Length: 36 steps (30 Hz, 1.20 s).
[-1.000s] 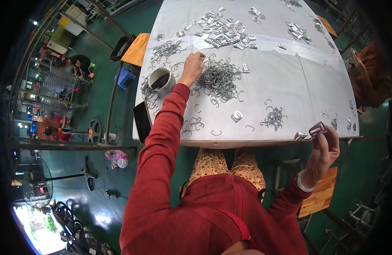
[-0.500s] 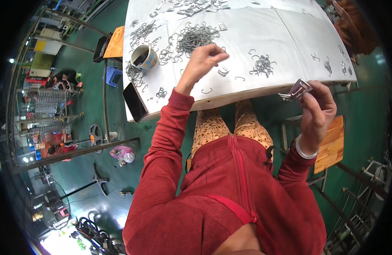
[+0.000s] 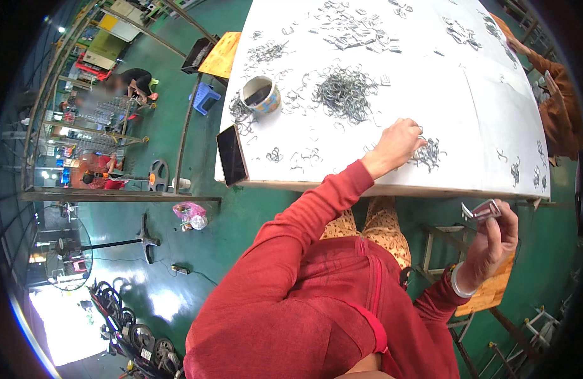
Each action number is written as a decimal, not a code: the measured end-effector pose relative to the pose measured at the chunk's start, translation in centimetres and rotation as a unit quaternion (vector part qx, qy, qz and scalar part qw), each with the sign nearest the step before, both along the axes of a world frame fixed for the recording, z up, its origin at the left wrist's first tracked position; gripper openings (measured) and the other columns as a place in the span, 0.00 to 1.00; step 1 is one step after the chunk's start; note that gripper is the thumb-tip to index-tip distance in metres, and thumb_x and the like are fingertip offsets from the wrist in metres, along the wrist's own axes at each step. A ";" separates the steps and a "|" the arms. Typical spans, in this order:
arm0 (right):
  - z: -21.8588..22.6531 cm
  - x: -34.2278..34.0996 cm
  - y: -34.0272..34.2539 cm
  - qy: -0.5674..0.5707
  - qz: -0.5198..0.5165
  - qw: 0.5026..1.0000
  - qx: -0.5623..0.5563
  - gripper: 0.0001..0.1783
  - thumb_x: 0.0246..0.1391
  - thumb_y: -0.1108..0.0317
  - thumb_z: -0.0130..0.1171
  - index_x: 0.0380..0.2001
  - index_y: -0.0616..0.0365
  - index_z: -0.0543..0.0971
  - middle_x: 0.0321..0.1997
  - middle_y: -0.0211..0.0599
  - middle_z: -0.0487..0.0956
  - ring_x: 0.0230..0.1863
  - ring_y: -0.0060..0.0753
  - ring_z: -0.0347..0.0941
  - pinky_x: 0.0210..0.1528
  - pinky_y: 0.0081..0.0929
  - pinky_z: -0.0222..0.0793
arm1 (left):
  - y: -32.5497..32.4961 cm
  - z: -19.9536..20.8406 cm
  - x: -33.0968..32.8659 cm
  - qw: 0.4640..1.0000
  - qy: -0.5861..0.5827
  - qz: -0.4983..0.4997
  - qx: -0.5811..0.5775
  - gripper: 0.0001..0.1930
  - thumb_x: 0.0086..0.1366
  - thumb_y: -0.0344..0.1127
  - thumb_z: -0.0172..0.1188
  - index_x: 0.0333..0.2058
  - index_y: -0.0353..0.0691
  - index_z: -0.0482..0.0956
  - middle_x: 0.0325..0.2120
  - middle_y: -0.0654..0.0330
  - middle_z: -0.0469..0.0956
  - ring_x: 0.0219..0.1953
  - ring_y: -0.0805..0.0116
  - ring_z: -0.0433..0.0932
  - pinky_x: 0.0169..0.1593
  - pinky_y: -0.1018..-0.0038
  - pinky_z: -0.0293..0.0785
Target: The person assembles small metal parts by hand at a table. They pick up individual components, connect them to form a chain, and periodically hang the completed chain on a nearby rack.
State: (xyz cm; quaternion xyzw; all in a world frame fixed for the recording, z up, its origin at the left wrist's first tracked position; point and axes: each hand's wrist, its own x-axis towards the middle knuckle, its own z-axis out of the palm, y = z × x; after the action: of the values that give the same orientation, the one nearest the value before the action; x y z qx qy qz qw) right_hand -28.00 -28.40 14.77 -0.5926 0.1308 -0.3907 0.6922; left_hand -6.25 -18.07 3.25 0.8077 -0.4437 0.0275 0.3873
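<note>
My left hand (image 3: 397, 146) reaches over the white table, fingers curled together at the left edge of a small pile of bent wire hooks (image 3: 430, 156). Whatever lies between those fingertips is too small to make out. Off the table's front edge, my right hand (image 3: 491, 243) pinches a shiny flat metal buckle (image 3: 485, 210) between thumb and fingers; a curved piece sticks out from its left end. Farther back lies a larger heap of dark wire hooks (image 3: 345, 93), with flat metal buckles (image 3: 358, 30) spread behind it.
A patterned tub (image 3: 270, 104) and a black phone (image 3: 231, 155) stand along the table's left side. Loose hooks (image 3: 304, 158) lie near the front edge. Another person's arm (image 3: 544, 63) rests at the far right corner. A wooden stool (image 3: 493, 287) stands below my right hand.
My left hand has moved right, from beside the large heap to the small hook pile. My right hand still pinches the buckle. The whole view has shifted.
</note>
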 end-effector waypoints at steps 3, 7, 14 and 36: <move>-0.4 1.3 -0.8 -0.030 0.037 0.999 -0.022 0.13 0.42 0.80 0.54 0.35 0.64 0.76 0.28 0.36 0.72 0.28 0.25 0.63 0.28 0.17 0.58 | 3.7 1.0 4.9 0.995 0.007 0.084 -0.054 0.05 0.55 0.33 0.61 0.31 0.40 0.80 0.29 0.55 0.78 0.33 0.56 0.77 0.38 0.67 0.73; -0.7 2.9 -1.8 -0.058 0.095 0.993 -0.049 0.16 0.39 0.80 0.54 0.37 0.64 0.76 0.26 0.38 0.71 0.28 0.30 0.65 0.28 0.22 0.66 | 11.1 0.5 16.0 0.970 -0.053 0.237 -0.014 0.05 0.53 0.31 0.60 0.27 0.37 0.81 0.25 0.52 0.79 0.30 0.52 0.78 0.37 0.64 0.73; -1.0 4.2 -2.5 -0.059 0.134 0.988 -0.055 0.17 0.38 0.81 0.53 0.37 0.65 0.76 0.27 0.41 0.72 0.28 0.32 0.67 0.30 0.28 0.72 | 13.2 -1.7 20.7 0.959 -0.067 0.208 0.182 0.05 0.51 0.30 0.61 0.26 0.37 0.82 0.25 0.49 0.79 0.31 0.53 0.79 0.37 0.62 0.73; -2.7 1.4 6.3 0.081 0.111 0.990 0.035 0.11 0.47 0.84 0.58 0.36 0.66 0.79 0.33 0.31 0.78 0.34 0.18 0.73 0.39 0.15 0.69 | 9.9 10.6 -9.6 0.925 0.285 -0.156 -0.199 0.07 0.58 0.30 0.60 0.36 0.38 0.78 0.42 0.58 0.73 0.47 0.67 0.72 0.49 0.72 0.68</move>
State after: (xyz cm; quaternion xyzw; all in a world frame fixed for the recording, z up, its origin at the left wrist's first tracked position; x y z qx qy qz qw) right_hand -26.65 -22.10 12.09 -0.6083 0.1336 -0.2571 0.7390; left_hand -15.89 -8.21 13.85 0.6084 -0.4203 -0.1768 0.6496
